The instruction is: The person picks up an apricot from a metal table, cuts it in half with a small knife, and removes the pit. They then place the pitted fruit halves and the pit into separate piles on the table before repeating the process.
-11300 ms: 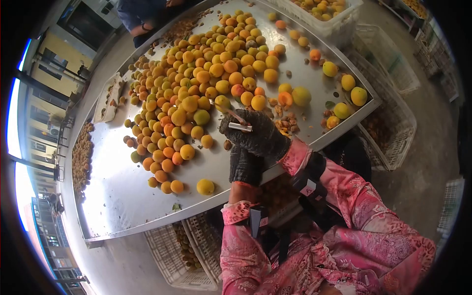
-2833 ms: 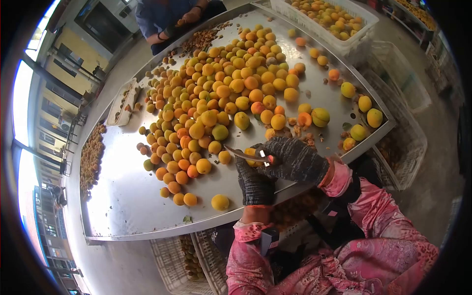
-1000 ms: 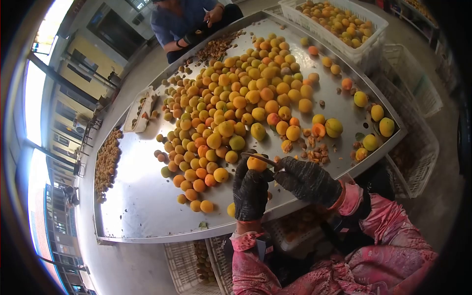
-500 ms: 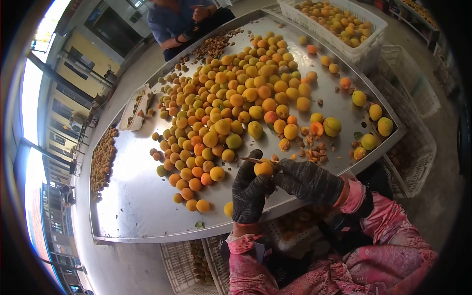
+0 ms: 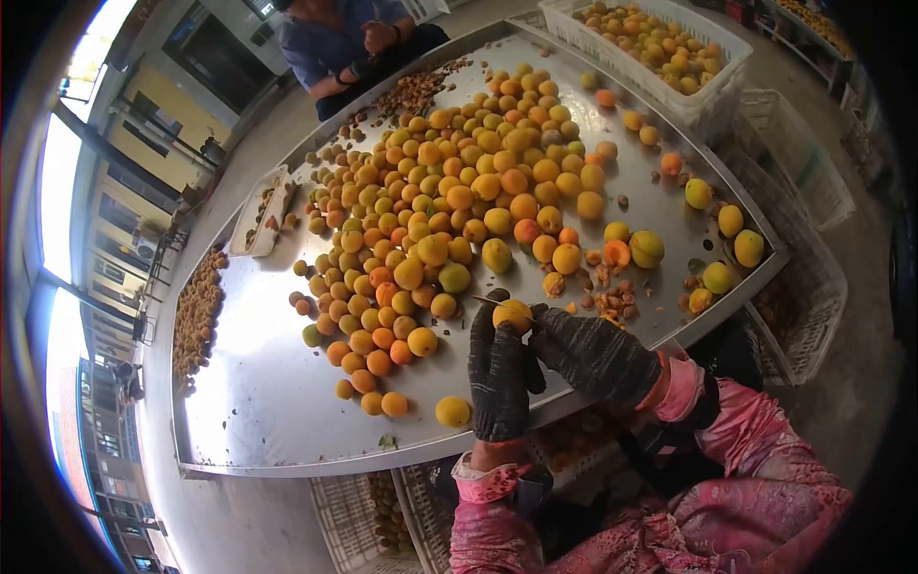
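Observation:
A yellow apricot (image 5: pixel 513 317) is pinched between my gloved hands, above the near edge of the metal table. My left hand (image 5: pixel 500 378), in a dark grey knitted glove, is closed on it from the left. From the right, my right hand (image 5: pixel 595 352), gloved alike, is closed at the fruit. A thin knife blade (image 5: pixel 489 300) shows at the upper left of the apricot, by my left fingertips; its handle is hidden, seemingly in my right hand. Beyond my hands lie loose apricot stones (image 5: pixel 617 295) and a split orange apricot (image 5: pixel 617 253).
A large heap of apricots (image 5: pixel 449 191) covers the middle of the metal table (image 5: pixel 277 402). Brown stones (image 5: pixel 198 306) line its left edge, near a white tray (image 5: pixel 264 206). A full white crate (image 5: pixel 712 96) stands at the far right. Another person (image 5: pixel 335 48) is at the far side.
My left hand has turned more upright and shifted slightly right, uncovering a yellow apricot on the table to its left. Less of the knife blade shows. The held apricot has moved slightly upward.

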A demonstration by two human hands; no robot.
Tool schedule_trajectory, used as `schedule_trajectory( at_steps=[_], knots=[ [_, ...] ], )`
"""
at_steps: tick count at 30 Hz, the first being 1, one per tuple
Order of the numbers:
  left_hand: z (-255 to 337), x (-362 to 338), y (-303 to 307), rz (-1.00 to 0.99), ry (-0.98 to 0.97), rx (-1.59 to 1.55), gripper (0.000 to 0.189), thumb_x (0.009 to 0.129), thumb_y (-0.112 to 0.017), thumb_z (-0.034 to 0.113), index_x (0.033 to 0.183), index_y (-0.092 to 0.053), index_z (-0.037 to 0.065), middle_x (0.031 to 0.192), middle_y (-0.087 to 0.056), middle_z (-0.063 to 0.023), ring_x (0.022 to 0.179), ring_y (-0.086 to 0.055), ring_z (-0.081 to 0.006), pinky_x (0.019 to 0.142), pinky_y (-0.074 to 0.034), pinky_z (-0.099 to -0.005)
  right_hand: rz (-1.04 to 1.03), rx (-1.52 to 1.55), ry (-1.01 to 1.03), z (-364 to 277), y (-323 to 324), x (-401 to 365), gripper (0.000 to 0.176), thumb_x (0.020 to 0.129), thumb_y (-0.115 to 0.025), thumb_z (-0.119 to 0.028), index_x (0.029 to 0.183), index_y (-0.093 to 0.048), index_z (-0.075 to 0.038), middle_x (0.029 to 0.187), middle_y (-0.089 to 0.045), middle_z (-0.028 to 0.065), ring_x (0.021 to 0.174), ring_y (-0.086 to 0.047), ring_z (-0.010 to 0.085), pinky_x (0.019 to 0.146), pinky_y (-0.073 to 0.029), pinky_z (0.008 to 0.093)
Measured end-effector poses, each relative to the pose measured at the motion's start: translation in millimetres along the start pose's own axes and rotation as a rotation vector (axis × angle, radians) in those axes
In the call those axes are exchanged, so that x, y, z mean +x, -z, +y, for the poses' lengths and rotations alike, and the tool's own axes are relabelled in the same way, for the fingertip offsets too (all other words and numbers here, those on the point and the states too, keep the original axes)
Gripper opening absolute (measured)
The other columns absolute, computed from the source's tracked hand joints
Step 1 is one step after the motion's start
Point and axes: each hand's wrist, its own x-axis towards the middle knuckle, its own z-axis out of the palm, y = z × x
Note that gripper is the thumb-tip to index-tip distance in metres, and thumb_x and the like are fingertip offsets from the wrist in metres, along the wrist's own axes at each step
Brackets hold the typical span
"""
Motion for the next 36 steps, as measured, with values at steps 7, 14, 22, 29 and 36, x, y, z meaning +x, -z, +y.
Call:
schedule_trajectory(
  at_steps=[7, 14, 22, 29, 36],
  knots=[
    [-13, 2, -1, 0.078, -0.051, 0.084, 0.032, 0.091, -0.048, 0.024, 0.112, -0.052, 0.001, 0.084, -0.059, -0.0065, 0.056, -0.051, -0.0094, 0.047, -0.041, -0.0214, -0.044, -0.327, 0.129, -2, -1, -4, 0.031, 0.082, -0.054, -0.006, 0.112, -0.055, 0.004, 0.115, -0.054, 0.0221, 0.104, -0.056, 0.0332, 0.082, -0.049, 0.0396],
    [-31, 18, 16, 0.072, -0.012, 0.037, 0.028, 0.09, -0.051, 0.028, 0.1, -0.056, 0.002, 0.076, -0.057, -0.0048, 0.061, -0.055, -0.0142, 0.05, -0.044, -0.0246, -0.05, -0.024, -0.064, -9, 0, 5, 0.033, 0.08, -0.055, -0.006, 0.111, -0.055, 0.005, 0.114, -0.054, 0.0225, 0.101, -0.057, 0.0321, 0.078, -0.05, 0.0381],
    [-12, 5, 3, 0.143, -0.114, 0.214, 0.027, 0.09, -0.051, 0.024, 0.107, -0.054, 0.003, 0.073, -0.055, -0.0017, 0.048, -0.045, -0.0067, 0.041, -0.036, -0.0211, -0.106, -0.138, 0.167, 13, -12, -4, 0.036, 0.08, -0.053, -0.007, 0.114, -0.053, 0.005, 0.117, -0.053, 0.0224, 0.106, -0.054, 0.0317, 0.082, -0.049, 0.0375],
    [-26, 9, -5, 0.156, -0.16, 0.13, 0.026, 0.089, -0.055, 0.018, 0.109, -0.054, 0.001, 0.08, -0.058, -0.0024, 0.051, -0.047, -0.0049, 0.042, -0.037, -0.0194, -0.194, 0.409, -0.387, -10, -4, 6, 0.041, 0.082, -0.05, -0.009, 0.121, -0.047, 0.005, 0.12, -0.051, 0.0202, 0.108, -0.053, 0.0321, 0.087, -0.047, 0.0381],
    [-18, 5, 2, 0.148, -0.19, 0.214, 0.024, 0.088, -0.056, 0.017, 0.104, -0.056, -0.001, 0.076, -0.059, -0.0014, 0.057, -0.049, -0.005, 0.048, -0.039, -0.0193, -0.383, 0.996, -0.551, 3, 12, 15, 0.042, 0.081, -0.05, -0.007, 0.121, -0.045, 0.005, 0.119, -0.05, 0.0203, 0.107, -0.054, 0.0294, 0.082, -0.049, 0.0383]
  ],
)
